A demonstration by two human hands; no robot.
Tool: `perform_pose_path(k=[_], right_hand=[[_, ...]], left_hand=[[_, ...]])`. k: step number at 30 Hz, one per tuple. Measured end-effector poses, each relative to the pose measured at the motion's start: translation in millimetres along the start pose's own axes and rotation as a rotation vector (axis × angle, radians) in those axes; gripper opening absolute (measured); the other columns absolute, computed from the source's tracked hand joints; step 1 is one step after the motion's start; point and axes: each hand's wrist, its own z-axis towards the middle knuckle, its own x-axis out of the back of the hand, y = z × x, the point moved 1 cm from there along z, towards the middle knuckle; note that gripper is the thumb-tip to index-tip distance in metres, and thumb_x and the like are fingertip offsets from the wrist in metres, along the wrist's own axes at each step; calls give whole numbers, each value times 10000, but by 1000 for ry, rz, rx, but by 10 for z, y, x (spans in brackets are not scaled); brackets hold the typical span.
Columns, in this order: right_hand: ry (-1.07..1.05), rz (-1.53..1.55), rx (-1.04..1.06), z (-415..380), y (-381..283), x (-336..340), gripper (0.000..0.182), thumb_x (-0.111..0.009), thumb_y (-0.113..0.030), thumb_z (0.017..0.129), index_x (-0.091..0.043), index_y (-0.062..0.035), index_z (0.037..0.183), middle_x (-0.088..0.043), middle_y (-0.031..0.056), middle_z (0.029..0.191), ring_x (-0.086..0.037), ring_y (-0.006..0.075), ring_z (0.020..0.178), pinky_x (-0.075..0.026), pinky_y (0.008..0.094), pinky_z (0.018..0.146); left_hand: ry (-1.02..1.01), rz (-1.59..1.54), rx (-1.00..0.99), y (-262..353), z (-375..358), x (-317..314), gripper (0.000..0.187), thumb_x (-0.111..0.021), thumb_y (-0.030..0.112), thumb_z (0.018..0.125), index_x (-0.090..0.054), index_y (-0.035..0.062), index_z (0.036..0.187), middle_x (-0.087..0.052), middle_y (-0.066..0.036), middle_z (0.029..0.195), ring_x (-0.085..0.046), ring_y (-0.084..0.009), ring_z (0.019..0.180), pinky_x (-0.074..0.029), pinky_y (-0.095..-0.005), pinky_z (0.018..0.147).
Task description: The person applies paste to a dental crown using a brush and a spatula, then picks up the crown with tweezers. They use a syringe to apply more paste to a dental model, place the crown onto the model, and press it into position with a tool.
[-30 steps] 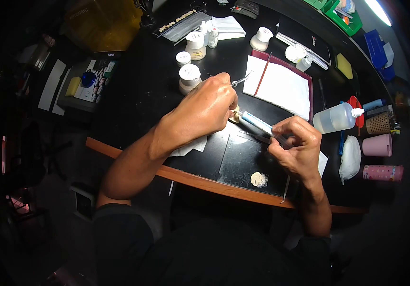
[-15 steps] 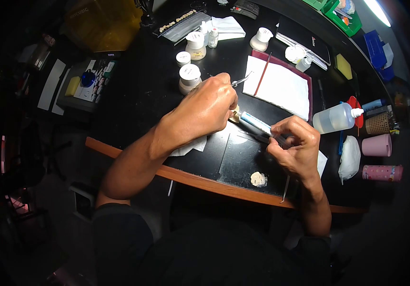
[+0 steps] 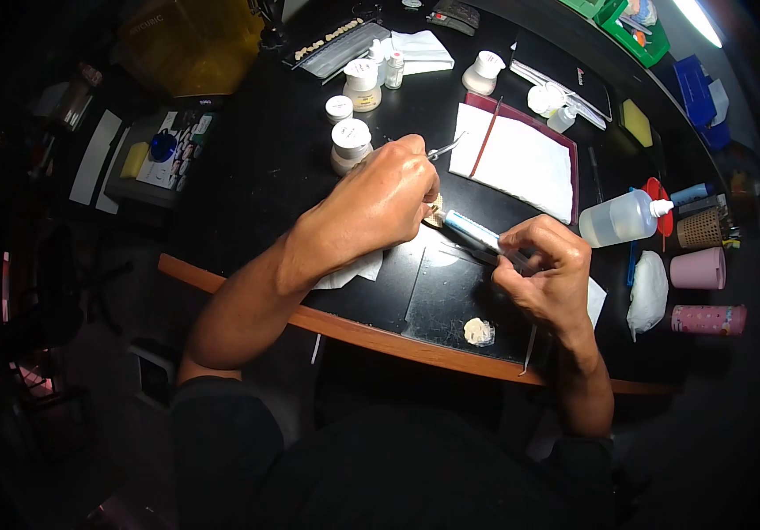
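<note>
My left hand (image 3: 384,190) is closed in a fist-like grip around a slim metal instrument (image 3: 447,149), whose bent end sticks out beyond the knuckles. Most of that instrument is hidden by the fingers. Just below the fingers shows a small tan, textured piece (image 3: 434,212). Pinched between thumb and fingers of my right hand (image 3: 546,265) is a slim blue-and-white tool (image 3: 472,230), slightly blurred, its tip pointing left at the tan piece. A dark plate (image 3: 450,296) lies under both hands, with a dab of cream-coloured paste (image 3: 479,332) near its front edge.
Lidded jars (image 3: 351,135) stand behind my left hand. A white pad in a maroon tray (image 3: 521,159) carries a brush (image 3: 487,137). To the right are a squeeze bottle (image 3: 618,219), a white cloth bundle (image 3: 648,291) and pink cups (image 3: 698,268). Wooden trim (image 3: 380,340) edges the table.
Both hands have shifted very slightly left, keeping their holds. The blue-and-white tool stays pointed at the tan piece.
</note>
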Motion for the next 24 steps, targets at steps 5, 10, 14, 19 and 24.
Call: perform_pose_path(k=[5, 10, 14, 19, 24], right_hand=[[-1, -48, -6, 1, 23, 26, 144, -779, -7, 732, -749, 19, 870, -726, 81, 827, -681, 120, 667, -489, 236, 505], [38, -69, -23, 14, 114, 60, 163, -791, -19, 755, -763, 24, 909, -740, 125, 832, -736, 205, 725, -563, 302, 614], [58, -88, 4, 38, 251, 20, 154, -810, -22, 780, -770, 12, 924, -762, 155, 866, -763, 283, 795, -591, 357, 736], [63, -202, 83, 80, 328, -4, 162, -828, -15, 783, -779, -11, 938, -775, 143, 904, -729, 303, 895, -575, 389, 788], [151, -243, 174, 70, 195, 22, 148, -841, -65, 785, -775, -31, 914, -739, 110, 902, -657, 300, 886, -547, 402, 805]], left_hand=[[1, -13, -12, -1, -2, 9, 202, -853, 43, 798, -828, -21, 988, -639, -162, 949, -673, -282, 857, -564, -397, 777], [15, -58, 9, 23, -10, 66, 204, -864, 58, 792, -817, -12, 977, -624, -151, 952, -668, -291, 888, -556, -413, 794], [96, -77, -41, 13, -32, 120, 165, -855, 38, 785, -788, 2, 931, -592, -147, 936, -644, -299, 877, -529, -427, 776], [163, -120, -115, 104, -17, 267, 140, -824, 15, 773, -775, 29, 903, -554, -106, 908, -605, -238, 795, -473, -370, 675], [34, -399, -32, 251, -18, 348, 114, -851, 70, 809, -789, 81, 905, -493, 12, 907, -434, -57, 678, -357, -239, 578]])
